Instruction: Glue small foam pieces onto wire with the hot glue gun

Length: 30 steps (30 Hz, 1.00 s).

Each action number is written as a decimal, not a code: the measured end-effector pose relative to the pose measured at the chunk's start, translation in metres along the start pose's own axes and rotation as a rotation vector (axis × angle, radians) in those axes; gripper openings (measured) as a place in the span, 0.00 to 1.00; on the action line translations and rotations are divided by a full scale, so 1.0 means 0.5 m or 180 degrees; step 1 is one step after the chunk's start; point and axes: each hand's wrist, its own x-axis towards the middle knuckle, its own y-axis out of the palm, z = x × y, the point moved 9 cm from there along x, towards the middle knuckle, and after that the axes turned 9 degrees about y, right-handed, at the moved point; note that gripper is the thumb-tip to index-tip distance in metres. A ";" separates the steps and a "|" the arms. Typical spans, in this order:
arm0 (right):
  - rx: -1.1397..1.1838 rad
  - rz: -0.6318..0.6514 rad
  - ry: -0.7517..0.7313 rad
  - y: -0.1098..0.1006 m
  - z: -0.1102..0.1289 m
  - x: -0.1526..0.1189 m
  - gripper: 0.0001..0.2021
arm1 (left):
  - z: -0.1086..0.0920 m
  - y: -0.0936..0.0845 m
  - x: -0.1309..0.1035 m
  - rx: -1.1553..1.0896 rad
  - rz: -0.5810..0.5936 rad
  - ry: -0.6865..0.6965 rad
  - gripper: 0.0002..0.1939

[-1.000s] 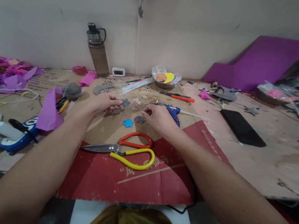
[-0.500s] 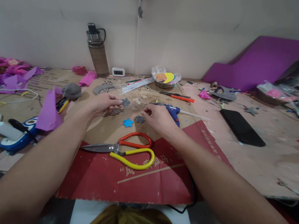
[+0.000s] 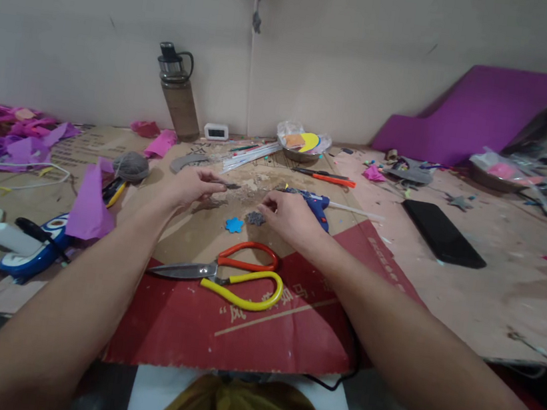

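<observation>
Between the thumb and fingers of my left hand (image 3: 198,186) is a small grey piece (image 3: 231,186), seen nearly edge-on. My right hand (image 3: 285,212) is pinched beside a dark grey piece (image 3: 255,218) lying on the cardboard; what its fingertips hold, if anything, is hidden. A blue flower-shaped piece (image 3: 234,225) lies just left of that grey piece. Nearer to me are scissors with one red and one yellow handle (image 3: 244,275). A blue glue gun (image 3: 317,207) lies behind my right hand, partly covered by it.
A bottle (image 3: 179,98), a small white clock (image 3: 216,132) and a bowl (image 3: 303,154) stand along the wall. A black phone (image 3: 444,234) lies at right. At left are grey yarn (image 3: 131,166), purple scraps (image 3: 92,201) and white cables. Orange-handled cutter (image 3: 332,179) lies behind the glue gun.
The grey piece in my left hand has tilted from showing its flat face to nearly edge-on. My right hand has hardly moved.
</observation>
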 end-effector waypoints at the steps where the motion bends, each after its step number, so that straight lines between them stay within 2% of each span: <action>1: 0.0007 -0.0023 -0.0019 0.000 0.000 0.000 0.09 | -0.010 -0.003 0.000 0.0156 -0.0054 0.0132 0.12; 5: 0.0033 -0.0016 -0.0035 0.003 -0.001 0.001 0.09 | -0.063 -0.013 -0.007 0.0962 -0.0325 0.0733 0.07; 9: 0.0030 0.0018 -0.0025 0.006 0.000 0.001 0.09 | -0.101 -0.002 -0.017 0.1472 -0.0298 0.1142 0.06; 13: 0.0049 0.0031 -0.0023 0.003 0.002 0.000 0.09 | -0.104 0.005 -0.019 0.1755 -0.0197 0.1148 0.08; 30: 0.0061 0.0025 -0.0022 0.005 -0.001 0.002 0.09 | -0.118 0.017 -0.024 0.1958 -0.0102 0.1104 0.09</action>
